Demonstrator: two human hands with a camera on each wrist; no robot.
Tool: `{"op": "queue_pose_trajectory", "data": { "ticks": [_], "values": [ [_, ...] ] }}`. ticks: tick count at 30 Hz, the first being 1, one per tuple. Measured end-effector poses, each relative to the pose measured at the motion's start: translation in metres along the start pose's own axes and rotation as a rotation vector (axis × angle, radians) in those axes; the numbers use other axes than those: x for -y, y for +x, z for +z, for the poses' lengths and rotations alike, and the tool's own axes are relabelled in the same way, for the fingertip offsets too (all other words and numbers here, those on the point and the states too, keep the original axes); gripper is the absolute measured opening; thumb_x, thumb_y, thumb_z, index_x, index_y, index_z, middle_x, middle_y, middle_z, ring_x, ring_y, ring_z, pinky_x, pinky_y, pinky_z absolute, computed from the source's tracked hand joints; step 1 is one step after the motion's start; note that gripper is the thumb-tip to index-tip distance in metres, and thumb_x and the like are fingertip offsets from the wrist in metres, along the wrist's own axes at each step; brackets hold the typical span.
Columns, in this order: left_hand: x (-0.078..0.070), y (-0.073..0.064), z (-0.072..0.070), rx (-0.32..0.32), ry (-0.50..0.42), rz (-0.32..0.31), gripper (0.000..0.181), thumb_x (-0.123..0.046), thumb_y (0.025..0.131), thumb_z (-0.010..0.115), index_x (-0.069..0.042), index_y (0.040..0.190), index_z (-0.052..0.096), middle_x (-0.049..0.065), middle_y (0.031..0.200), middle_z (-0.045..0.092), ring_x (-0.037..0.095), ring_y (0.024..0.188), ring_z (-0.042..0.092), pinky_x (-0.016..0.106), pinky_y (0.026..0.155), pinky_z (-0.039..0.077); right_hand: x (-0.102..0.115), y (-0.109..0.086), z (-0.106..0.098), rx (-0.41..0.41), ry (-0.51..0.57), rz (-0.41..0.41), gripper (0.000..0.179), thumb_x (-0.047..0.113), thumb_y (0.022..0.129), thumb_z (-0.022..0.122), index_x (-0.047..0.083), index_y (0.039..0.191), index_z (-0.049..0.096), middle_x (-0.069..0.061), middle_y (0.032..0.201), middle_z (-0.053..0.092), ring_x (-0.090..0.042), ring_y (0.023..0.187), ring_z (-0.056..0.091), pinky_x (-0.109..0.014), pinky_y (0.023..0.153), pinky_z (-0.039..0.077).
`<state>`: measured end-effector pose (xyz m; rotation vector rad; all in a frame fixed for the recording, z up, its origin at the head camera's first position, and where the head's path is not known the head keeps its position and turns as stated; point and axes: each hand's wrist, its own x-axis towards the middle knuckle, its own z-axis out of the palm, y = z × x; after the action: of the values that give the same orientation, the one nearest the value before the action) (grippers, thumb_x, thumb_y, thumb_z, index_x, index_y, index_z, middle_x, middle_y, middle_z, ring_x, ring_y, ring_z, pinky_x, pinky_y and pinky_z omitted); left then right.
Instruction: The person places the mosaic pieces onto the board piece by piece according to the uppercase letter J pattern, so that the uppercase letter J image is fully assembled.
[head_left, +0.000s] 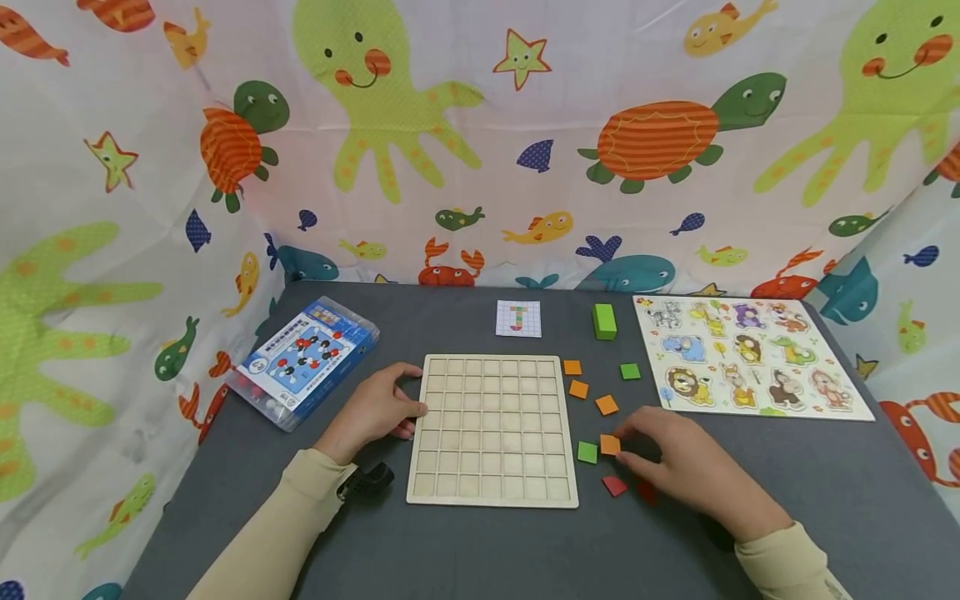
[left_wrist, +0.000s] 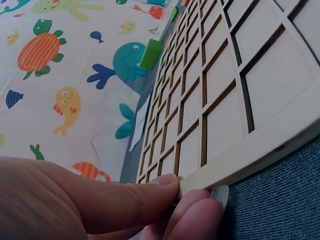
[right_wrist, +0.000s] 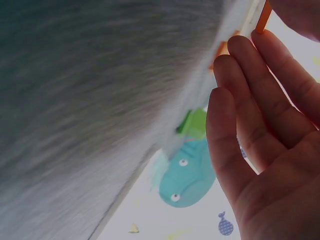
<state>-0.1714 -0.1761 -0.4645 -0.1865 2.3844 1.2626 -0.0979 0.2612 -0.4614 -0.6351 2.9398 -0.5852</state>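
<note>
A pale wooden grid board point(head_left: 491, 429) lies flat on the dark table. My left hand point(head_left: 375, 410) pinches its left edge; in the left wrist view the thumb point(left_wrist: 135, 200) lies along the rim, with fingertips underneath. To the right of the board, my right hand point(head_left: 686, 462) pinches an orange square tile point(head_left: 610, 445) between thumb and index finger. The right wrist view shows that tile edge-on point(right_wrist: 263, 19), the other fingers extended below it. A green tile point(head_left: 587, 452) sits just left of it. Red tiles point(head_left: 614, 486) lie below, one partly hidden under the hand.
Farther up lie orange tiles point(head_left: 578, 389) and a green tile point(head_left: 630, 372). A green block point(head_left: 603, 322) and a pattern card point(head_left: 518, 318) are behind the board. An animal puzzle board point(head_left: 750, 358) lies right, a plastic case point(head_left: 303, 362) left. A printed cloth point(head_left: 480, 108) hangs behind.
</note>
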Motion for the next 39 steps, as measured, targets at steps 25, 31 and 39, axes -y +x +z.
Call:
{"op": "queue_pose_trajectory", "data": {
  "ticks": [25,31,39],
  "values": [
    [0.003,0.000,-0.003,0.011,-0.035,0.022,0.064,-0.013,0.095,0.084,-0.016,0.151,0.055,0.012,0.091,0.074,0.020,0.065,0.073,0.032,0.062,0.066,0.105,0.142,0.030,0.015,0.223,-0.008,0.021,0.027,0.099,0.078,0.015,0.117,0.079,-0.001,0.116,0.077,-0.022,0.110,0.072,-0.045,0.099,0.063],
    [0.005,0.000,0.000,0.029,-0.042,0.022,0.063,-0.013,0.095,0.084,-0.016,0.152,0.055,0.012,0.092,0.074,0.020,0.066,0.073,0.032,0.062,0.066,0.115,0.157,0.045,0.003,0.150,0.009,0.018,0.024,0.098,0.079,0.013,0.113,0.080,-0.002,0.109,0.077,-0.019,0.098,0.070,-0.041,0.091,0.063],
    [0.005,0.001,-0.002,0.015,-0.034,0.010,0.063,-0.013,0.095,0.084,-0.016,0.151,0.056,0.012,0.091,0.074,0.021,0.065,0.074,0.031,0.061,0.065,0.121,0.166,0.051,-0.020,0.104,0.004,0.019,0.021,0.097,0.081,0.009,0.112,0.080,-0.004,0.105,0.076,-0.020,0.096,0.070,-0.040,0.092,0.063]
  ]
}}
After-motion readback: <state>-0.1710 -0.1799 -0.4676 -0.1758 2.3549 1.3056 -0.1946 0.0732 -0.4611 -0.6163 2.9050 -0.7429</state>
